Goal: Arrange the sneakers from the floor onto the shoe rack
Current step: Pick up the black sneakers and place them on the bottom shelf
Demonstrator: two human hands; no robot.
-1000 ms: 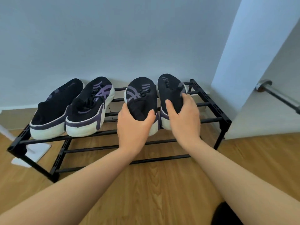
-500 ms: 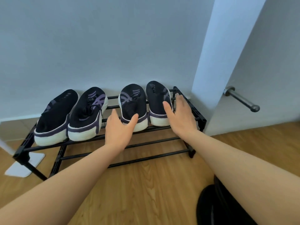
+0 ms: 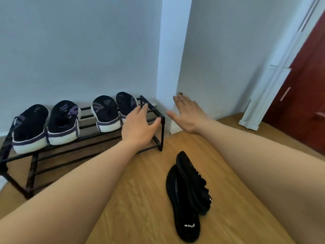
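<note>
Head view: four black-and-purple knit sneakers (image 3: 63,120) are being seen on the black metal shoe rack (image 3: 159,113).
Hands: left hand (image 3: 139,127) and right hand (image 3: 188,115) are being held open, empty.
Next: the black floor pair (image 3: 188,196) is best being gripped at the heels.

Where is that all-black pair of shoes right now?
The all-black pair of shoes lies on the wooden floor, lower right of the head view, in front of the black metal shoe rack's right end, one leaning against the other.

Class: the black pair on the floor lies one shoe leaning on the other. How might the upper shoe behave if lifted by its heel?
The upper black shoe looks slim and thin-soled, so probably light and bendy. It leans on the lower shoe, which may shift when it is lifted.
</note>
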